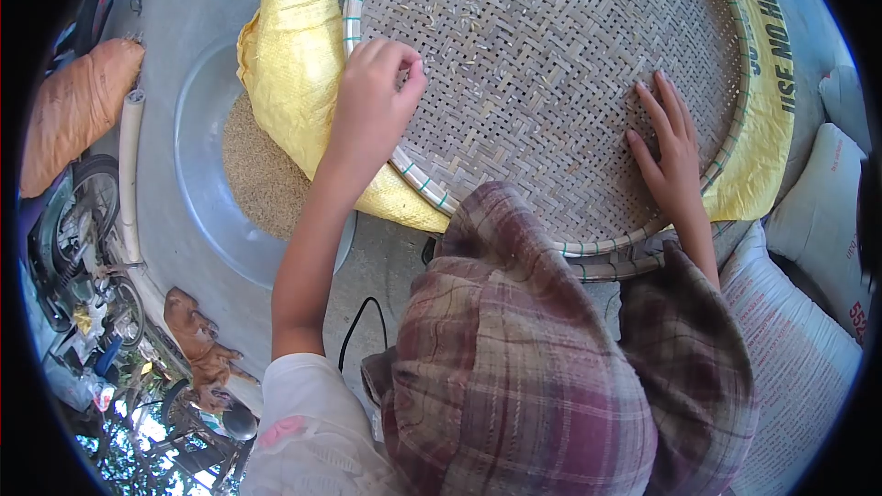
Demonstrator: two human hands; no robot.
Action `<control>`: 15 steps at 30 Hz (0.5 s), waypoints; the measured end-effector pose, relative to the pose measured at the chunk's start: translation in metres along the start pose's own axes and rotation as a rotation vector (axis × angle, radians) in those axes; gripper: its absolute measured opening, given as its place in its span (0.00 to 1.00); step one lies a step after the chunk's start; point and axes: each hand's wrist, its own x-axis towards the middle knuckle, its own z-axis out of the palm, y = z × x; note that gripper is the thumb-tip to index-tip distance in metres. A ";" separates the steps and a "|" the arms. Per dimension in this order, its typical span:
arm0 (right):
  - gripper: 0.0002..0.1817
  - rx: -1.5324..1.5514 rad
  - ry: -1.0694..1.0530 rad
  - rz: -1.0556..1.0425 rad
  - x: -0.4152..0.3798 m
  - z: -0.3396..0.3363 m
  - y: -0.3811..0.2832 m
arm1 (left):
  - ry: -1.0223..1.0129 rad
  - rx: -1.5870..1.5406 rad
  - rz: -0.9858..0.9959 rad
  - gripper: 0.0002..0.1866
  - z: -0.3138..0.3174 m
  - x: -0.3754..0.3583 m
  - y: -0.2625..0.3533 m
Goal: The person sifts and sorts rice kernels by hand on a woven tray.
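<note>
A round woven bamboo winnowing tray, its rim bound with green ties, fills the upper middle of the view. Husks and grains are scattered thinly over its weave. Over the tray's left rim is my left hand, thumb and fingers curled together in a pinch; whatever is between the fingertips is hidden or too small to name. On the right side of the weave my right hand rests with its fingers spread, holding nothing. Yellow woven sacking lies beneath the tray.
A wide metal basin at left holds a heap of grain. Filled white sacks stand at right. A brown dog lies at lower left, near motorbikes, a pipe and an orange sack. Plaid fabric covers the lower middle.
</note>
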 end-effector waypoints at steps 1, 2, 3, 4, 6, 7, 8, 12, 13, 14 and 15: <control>0.28 -0.002 0.001 0.004 0.000 0.000 0.001 | -0.002 -0.002 0.003 0.04 -0.002 0.004 0.004; 0.28 0.007 0.002 0.002 0.000 0.001 0.002 | 0.051 -0.623 -0.252 0.04 -0.006 0.008 0.010; 0.28 0.017 0.004 -0.002 0.000 0.001 0.002 | 0.105 -1.242 -0.511 0.04 -0.008 0.009 0.013; 0.28 0.018 0.005 -0.003 0.000 0.002 0.002 | 0.106 -1.240 -0.511 0.04 -0.012 0.010 0.004; 0.28 0.009 0.007 -0.006 0.000 0.001 0.002 | -0.013 -1.909 -0.606 0.03 -0.022 0.013 -0.019; 0.28 0.007 0.007 -0.008 0.000 0.001 0.002 | 0.005 -2.000 -0.550 0.05 -0.021 0.016 -0.020; 0.28 0.003 0.005 -0.008 0.000 0.001 0.002 | 0.006 -2.001 -0.548 0.05 -0.022 0.018 -0.025; 0.28 -0.003 0.003 0.000 0.000 0.001 0.002 | -0.183 -1.859 -0.391 0.07 -0.031 0.031 -0.029; 0.28 -0.003 0.003 0.000 -0.001 0.001 0.002 | -0.070 -0.985 -0.264 0.07 -0.030 0.033 -0.020; 0.28 -0.004 0.004 -0.001 -0.001 0.001 0.002 | 0.038 -0.113 -0.123 0.07 -0.029 0.036 -0.012; 0.28 -0.004 0.003 -0.004 -0.001 0.001 0.002 | 0.102 0.130 0.065 0.08 -0.028 0.039 -0.006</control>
